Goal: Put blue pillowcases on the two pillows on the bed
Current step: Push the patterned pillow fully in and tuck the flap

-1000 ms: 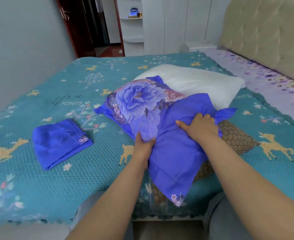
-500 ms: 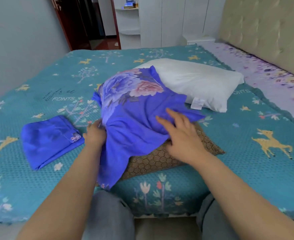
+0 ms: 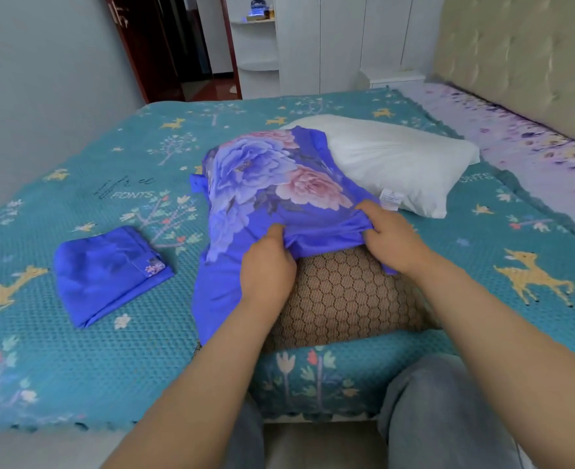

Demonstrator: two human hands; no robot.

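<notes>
A brown honeycomb-patterned pillow (image 3: 343, 296) lies at the bed's near edge, its far half inside a blue pillowcase (image 3: 262, 184) printed with large flowers. My left hand (image 3: 267, 269) and my right hand (image 3: 392, 236) each grip the pillowcase's open hem, bunched across the pillow's middle. A loose blue flap hangs down on the left side. A bare white pillow (image 3: 391, 157) lies behind, partly under the covered end. A second blue pillowcase (image 3: 106, 269), folded, lies on the bed to the left.
The bed (image 3: 76, 350) has a teal spread with deer and trees, and a purple floral sheet (image 3: 533, 143) by the padded headboard (image 3: 523, 55). My knees are below the bed edge. A white wardrobe and a dark doorway stand beyond.
Both hands have moved onto the pillowcase's hem and taken hold of it. The case now sits bunched higher over the brown pillow, showing more of the honeycomb end. The view has shifted closer.
</notes>
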